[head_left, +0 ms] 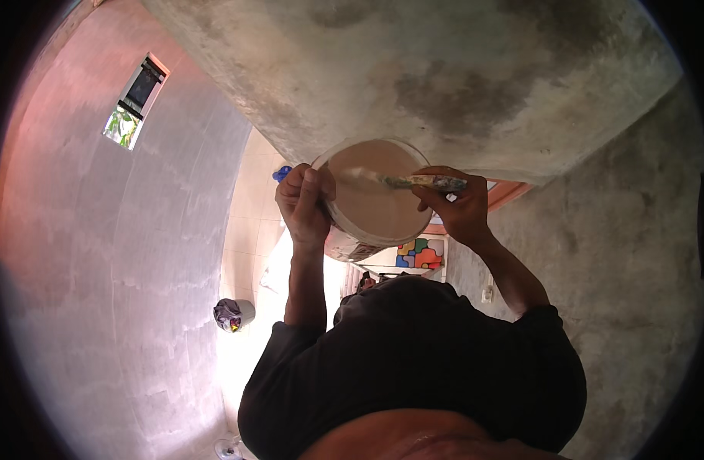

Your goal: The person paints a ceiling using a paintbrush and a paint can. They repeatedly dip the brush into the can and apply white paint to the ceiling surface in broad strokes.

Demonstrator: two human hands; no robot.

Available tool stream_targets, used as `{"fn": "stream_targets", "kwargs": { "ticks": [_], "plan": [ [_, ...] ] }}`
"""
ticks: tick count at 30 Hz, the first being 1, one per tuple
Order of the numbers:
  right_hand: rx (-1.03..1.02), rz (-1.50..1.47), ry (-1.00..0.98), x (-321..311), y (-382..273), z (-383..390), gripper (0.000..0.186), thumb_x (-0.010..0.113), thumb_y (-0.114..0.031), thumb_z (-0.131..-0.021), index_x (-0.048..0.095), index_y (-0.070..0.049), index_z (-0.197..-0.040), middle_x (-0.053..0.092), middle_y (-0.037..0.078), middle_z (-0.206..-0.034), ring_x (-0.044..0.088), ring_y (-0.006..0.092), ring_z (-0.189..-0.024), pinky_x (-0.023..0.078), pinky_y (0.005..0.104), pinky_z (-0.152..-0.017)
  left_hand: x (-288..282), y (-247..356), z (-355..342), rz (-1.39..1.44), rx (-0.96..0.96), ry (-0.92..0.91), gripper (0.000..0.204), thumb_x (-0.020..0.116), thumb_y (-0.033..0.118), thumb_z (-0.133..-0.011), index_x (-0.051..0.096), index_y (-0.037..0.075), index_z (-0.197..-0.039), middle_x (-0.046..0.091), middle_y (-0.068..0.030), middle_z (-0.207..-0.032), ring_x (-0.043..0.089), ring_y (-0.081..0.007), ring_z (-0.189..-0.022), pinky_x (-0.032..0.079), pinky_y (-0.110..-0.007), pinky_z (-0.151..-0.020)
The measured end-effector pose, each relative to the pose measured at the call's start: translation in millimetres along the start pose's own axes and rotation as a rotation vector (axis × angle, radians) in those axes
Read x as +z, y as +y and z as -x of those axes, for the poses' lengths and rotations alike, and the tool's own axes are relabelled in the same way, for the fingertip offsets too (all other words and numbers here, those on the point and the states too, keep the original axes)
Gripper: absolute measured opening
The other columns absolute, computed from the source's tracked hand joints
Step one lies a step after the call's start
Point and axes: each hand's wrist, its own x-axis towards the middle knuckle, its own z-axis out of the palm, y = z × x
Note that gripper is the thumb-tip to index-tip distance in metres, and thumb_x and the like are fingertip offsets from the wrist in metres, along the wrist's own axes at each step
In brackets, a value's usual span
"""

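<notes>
A white bucket (pixel 342 244) is held up in front of my chest, with thin pinkish-beige paint (pixel 382 215) inside. My left hand (pixel 302 201) is closed on its left rim, thumb on the near side. In my right hand (pixel 461 211) is the paint-stained handle of a paintbrush (pixel 395 182), pinched between thumb and fingers. The brush lies over the bucket's opening and points left. Its bristle end is pale and blurred, so I cannot tell whether it touches the paint.
A bare, patchy grey wall (pixel 474 84) rises just beyond the bucket. On the left stands a paler wall (pixel 137 253) with a narrow window (pixel 136 100). Below are a tiled floor (pixel 244 222), a filled bin (pixel 235 314), a blue object (pixel 282 174) and a colourful patterned panel (pixel 421 254).
</notes>
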Motion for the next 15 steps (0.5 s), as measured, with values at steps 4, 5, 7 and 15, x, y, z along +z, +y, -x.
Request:
{"fn": "stream_targets", "kwargs": {
  "ticks": [4, 5, 7, 15],
  "plan": [
    [-0.567, 0.517, 0.089, -5, 10, -9, 0.029, 0.073, 0.000, -0.074, 0.066, 0.001, -0.102, 0.071, 0.012, -0.087, 0.064, 0.0181, -0.059, 0.052, 0.0274, -0.057, 4, 4, 7, -0.002, -0.047, -0.006, 0.033, 0.048, 0.019, -0.097, 0.051, 0.003, -0.068, 0.051, -0.0036, -0.061, 0.042, -0.0081, -0.057, 0.032, -0.023, -0.055],
    [-0.607, 0.621, 0.075, -5, 6, -6, 0.030, 0.074, -0.001, -0.073, 0.066, 0.000, -0.102, 0.071, 0.012, -0.088, 0.064, 0.0179, -0.060, 0.051, 0.0273, -0.057, 4, 3, 6, 0.000, -0.042, -0.014, 0.033, 0.048, 0.019, -0.097, 0.051, 0.003, -0.068, 0.051, -0.0036, -0.061, 0.042, -0.0081, -0.057, 0.032, -0.023, -0.055],
    [-0.684, 0.827, 0.046, -4, -5, 5, 0.031, 0.076, -0.002, -0.071, 0.067, -0.001, -0.101, 0.071, 0.012, -0.088, 0.064, 0.0177, -0.060, 0.050, 0.0272, -0.056, 4, -1, 7, 0.003, -0.032, -0.031, 0.033, 0.047, 0.018, -0.097, 0.050, 0.003, -0.068, 0.051, -0.0036, -0.060, 0.041, -0.0082, -0.056, 0.031, -0.023, -0.055],
    [-0.364, 0.439, 0.284, -3, -11, 17, 0.020, 0.073, -0.005, -0.075, 0.068, 0.001, -0.093, 0.070, 0.008, -0.081, 0.060, 0.0134, -0.054, 0.048, 0.0268, -0.052, 2, -8, 0, 0.050, 0.043, 0.014, 0.033, 0.047, 0.018, -0.097, 0.047, 0.004, -0.068, 0.048, -0.0035, -0.059, 0.040, -0.0089, -0.056, 0.030, -0.024, -0.054]
  ]
}}
